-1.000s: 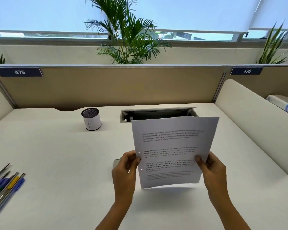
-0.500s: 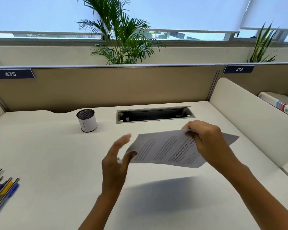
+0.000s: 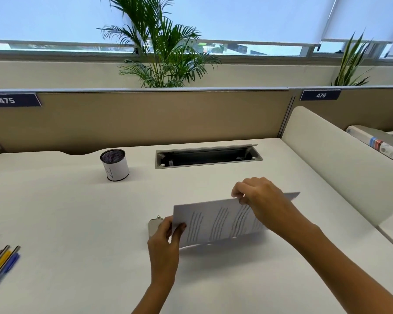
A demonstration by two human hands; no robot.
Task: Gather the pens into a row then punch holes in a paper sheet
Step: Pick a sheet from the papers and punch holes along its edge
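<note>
The setting is an open-plan office workstation. A white desk [image 3: 66,211] is enclosed by a tan partition panel [image 3: 145,118] carrying numbered seat plates "475" [image 3: 8,100] and "476" [image 3: 320,95], with a rounded white side divider [image 3: 331,159] separating it from the adjacent desk, where a thick book [image 3: 377,143] lies. A recessed cable tray [image 3: 208,156] is set into the desktop, a mesh pen cup [image 3: 114,163] stands beside it, pens [image 3: 2,261] lie at the left edge, and potted palms [image 3: 161,48] stand behind the partition below a window fitted with roller blinds [image 3: 259,17].
</note>
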